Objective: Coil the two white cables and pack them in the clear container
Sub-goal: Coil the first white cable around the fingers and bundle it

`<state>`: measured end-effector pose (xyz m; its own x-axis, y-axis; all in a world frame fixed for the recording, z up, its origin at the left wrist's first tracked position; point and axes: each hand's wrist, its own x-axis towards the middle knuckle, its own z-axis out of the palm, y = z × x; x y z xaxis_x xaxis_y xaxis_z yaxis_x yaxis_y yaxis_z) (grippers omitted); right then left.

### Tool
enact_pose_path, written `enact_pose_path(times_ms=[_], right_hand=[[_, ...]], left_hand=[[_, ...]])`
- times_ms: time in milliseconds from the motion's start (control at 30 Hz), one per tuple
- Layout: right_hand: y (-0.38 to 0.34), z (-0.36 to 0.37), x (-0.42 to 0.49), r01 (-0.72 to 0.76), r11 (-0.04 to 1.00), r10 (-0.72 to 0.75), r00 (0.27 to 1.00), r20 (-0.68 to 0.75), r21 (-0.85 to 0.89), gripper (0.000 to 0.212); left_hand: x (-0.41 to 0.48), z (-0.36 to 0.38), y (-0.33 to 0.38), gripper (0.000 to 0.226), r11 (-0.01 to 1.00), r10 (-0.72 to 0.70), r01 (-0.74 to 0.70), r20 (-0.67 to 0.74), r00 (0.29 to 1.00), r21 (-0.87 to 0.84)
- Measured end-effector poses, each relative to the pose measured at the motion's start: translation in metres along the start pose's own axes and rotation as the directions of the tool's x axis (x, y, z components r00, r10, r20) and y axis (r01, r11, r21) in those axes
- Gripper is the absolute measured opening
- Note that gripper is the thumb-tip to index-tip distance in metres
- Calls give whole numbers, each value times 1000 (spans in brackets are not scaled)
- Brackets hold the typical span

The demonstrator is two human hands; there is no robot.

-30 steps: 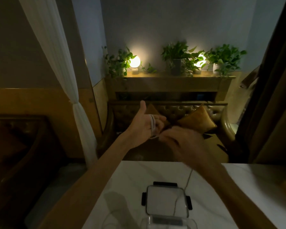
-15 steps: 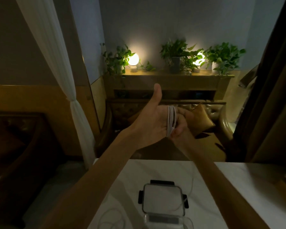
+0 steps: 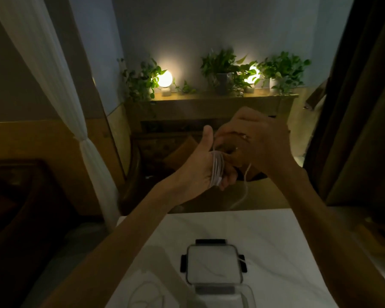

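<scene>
two hands are raised above the far edge of the table [image 3: 276,236]. the left hand [image 3: 200,172] stands thumb up, and one white cable [image 3: 217,168] is wound in several turns around its palm and fingers, which curl over the coil; this grip is closed on the cable. the right hand [image 3: 260,138] sits just beside and above it, fingers bent. the free tail of the cable hangs below this hand, but whether its grip pinches the tail cannot be told, as the fingertips are hidden. the tail drops to the table and crosses the right side of the lid [image 3: 213,263].

a second cable [image 3: 147,294] lies loose on the table at the near left edge, beside the left forearm.

one clear container [image 3: 247,296] sits at the near edge of view, partly cut off, touching the lid. the lid lies flat, with three black clips visible: one at the far side, one left, one right.

the table surface is white and bare to the right of the lid and between the lid and the far edge. behind the far edge stands a bench with two cushions. a shelf [image 3: 209,101] on the wall carries two lit round lamps and three plants. one white curtain [image 3: 53,85] hangs left, one dark curtain right.
</scene>
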<state>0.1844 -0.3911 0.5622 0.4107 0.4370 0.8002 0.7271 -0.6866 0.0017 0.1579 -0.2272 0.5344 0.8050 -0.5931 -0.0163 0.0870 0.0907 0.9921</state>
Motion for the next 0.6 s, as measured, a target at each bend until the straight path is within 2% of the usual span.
enact_pose_path(times_ms=[67, 100, 167, 233, 300, 333, 433, 533, 600], right_hand=[[4, 10, 7, -79, 981, 81, 997, -2, 178, 17], [3, 14, 9, -167, 943, 158, 986, 54, 290, 14], [-4, 21, 8, -351, 785, 251, 933, 257, 511, 10], [-21, 28, -3, -518, 568, 264, 851, 455, 639, 16], [-43, 37, -19, -620, 350, 321, 784, 532, 702, 16], [-52, 43, -27, -627, 306, 351, 774, 527, 716, 16], [-64, 60, -52, -627, 437, 382, 779, 498, 645, 28], [-72, 57, -73, -590, 586, 266, 788, 555, 556, 26], [-75, 47, -80, -502, 715, 206, 817, 539, 486, 24]], left_hand=[[-4, 3, 5, 96, 995, 15, -8, 67, 998, -103], [-7, 4, 7, 98, 988, 22, -7, 93, 995, -156], [-12, 3, 9, 99, 967, 48, -14, 129, 991, -253], [-15, 1, 9, 98, 937, 88, -31, 149, 985, -347], [-15, -8, 10, 100, 892, 120, -40, 150, 981, -450], [-14, -13, 9, 98, 867, 123, -36, 144, 982, -497], [-10, -26, 8, 94, 821, 96, -44, 62, 993, -569], [-1, -44, 9, 93, 802, 88, -138, -113, 990, -582], [5, -48, 7, 96, 852, 31, -128, -195, 980, -508]])
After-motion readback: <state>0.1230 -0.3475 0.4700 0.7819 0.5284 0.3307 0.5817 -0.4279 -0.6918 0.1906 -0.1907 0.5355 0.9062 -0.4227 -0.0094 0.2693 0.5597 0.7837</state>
